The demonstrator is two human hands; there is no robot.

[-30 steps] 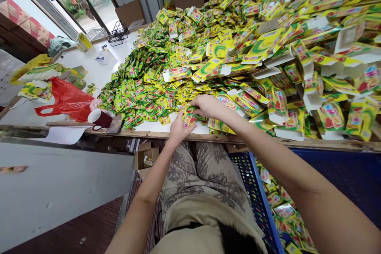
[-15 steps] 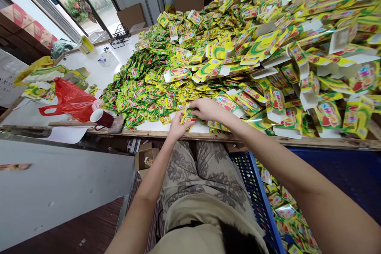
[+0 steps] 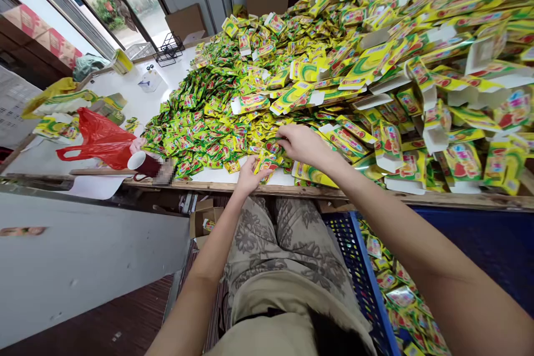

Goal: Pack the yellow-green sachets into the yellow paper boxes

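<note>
My left hand (image 3: 249, 178) is at the table's front edge, its fingers closed on a few small yellow-green packets (image 3: 267, 163) with red print. To its upper right, my right hand (image 3: 303, 143) is at the near side of the heap of loose packets (image 3: 217, 128). Its fingers are bent and drawn together over the packets; the fingertips are partly hidden, and whatever they grip cannot be made out. Beside and beyond this hand lie many printed cartons (image 3: 350, 142), several with open white flaps. A flat yellow carton (image 3: 312, 174) lies just below the right wrist.
A dark red mug (image 3: 146, 164) and a red plastic bag (image 3: 102, 142) are at the left. A black wire rack (image 3: 169, 49) stands farther back. Below the table are a small cardboard box (image 3: 204, 217) and a blue crate (image 3: 369, 278) with cartons in it.
My right hand has moved away from my left, up and to the right, to the heap. My left hand has stayed nearly in place, still holding packets.
</note>
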